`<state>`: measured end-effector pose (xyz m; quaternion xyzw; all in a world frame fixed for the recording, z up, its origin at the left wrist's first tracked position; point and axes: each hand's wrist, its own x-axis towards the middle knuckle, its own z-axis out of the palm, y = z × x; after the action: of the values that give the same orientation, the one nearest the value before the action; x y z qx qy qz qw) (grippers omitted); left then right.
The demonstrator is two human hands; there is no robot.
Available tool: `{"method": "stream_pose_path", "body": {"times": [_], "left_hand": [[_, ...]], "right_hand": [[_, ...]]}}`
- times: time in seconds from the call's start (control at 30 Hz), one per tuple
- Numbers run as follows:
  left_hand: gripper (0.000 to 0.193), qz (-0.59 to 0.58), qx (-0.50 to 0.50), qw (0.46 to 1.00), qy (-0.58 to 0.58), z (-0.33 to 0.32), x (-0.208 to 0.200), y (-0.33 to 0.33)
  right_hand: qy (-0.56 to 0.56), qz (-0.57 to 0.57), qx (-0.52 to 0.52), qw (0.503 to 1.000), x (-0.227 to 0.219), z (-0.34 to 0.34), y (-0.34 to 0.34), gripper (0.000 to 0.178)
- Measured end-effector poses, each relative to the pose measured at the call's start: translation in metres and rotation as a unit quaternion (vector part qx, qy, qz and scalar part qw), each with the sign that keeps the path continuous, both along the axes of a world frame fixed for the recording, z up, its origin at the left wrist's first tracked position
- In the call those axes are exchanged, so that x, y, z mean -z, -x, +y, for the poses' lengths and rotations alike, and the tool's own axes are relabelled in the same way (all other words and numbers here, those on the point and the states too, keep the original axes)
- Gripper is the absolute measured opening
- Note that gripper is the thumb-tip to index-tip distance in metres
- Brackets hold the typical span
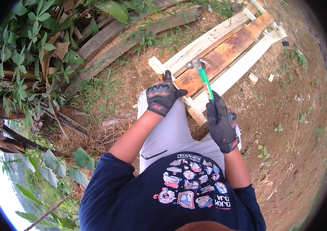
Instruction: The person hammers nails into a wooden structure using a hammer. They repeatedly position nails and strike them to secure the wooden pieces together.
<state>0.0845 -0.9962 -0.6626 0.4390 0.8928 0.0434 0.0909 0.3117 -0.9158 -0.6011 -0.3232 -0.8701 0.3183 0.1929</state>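
Note:
A long frame of pale wooden strips (231,81) with a reddish-brown plank (225,52) along its middle lies in front of my knees. My left hand (161,95), in a black glove with red marks, grips the frame's near crosspiece (195,112). Its index finger and thumb show apart along the wood, while the other fingers are mostly hidden. A claw hammer (205,79) with a green handle is in my right hand (222,125), also gloved in black and closed round the lower grip. The hammer's metal head is over the near part of the brown plank.
Weathered boards (153,29) lie on the ground at the far left, beside leafy plants (36,50). Brown soil (275,115) with sawdust and small weeds spreads to the right. Small wood offcuts (253,78) lie just right of the frame.

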Motion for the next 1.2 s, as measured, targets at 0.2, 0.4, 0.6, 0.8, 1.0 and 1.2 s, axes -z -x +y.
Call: {"method": "stream_pose_path", "body": {"times": [0.2,0.4,0.6,0.8,1.0,1.2], "left_hand": [[0.119,-0.014,-0.007,1.0,-0.018,-0.003,0.0,-0.002],[0.116,-0.031,-0.026,0.999,-0.014,-0.001,-0.005,-0.005],[0.11,-0.017,-0.018,1.0,-0.015,-0.001,-0.009,-0.004],[0.091,-0.026,-0.056,0.997,-0.04,0.006,-0.007,0.006],[0.082,-0.009,-0.063,0.996,-0.06,0.009,-0.013,0.002],[0.084,-0.019,-0.068,0.995,-0.065,0.008,-0.004,0.004]], "right_hand": [[-0.016,-0.167,-0.055,0.984,0.02,-0.008,0.001,0.045],[-0.004,0.095,0.055,0.994,0.039,-0.017,-0.007,0.044],[0.04,0.027,0.003,0.999,0.045,-0.016,-0.004,0.047],[-0.002,0.092,0.029,0.995,0.042,-0.023,-0.007,0.044],[-0.013,0.114,0.013,0.993,0.043,-0.021,-0.002,0.043],[-0.025,0.02,-0.001,0.999,0.058,-0.013,-0.008,0.042]]}}
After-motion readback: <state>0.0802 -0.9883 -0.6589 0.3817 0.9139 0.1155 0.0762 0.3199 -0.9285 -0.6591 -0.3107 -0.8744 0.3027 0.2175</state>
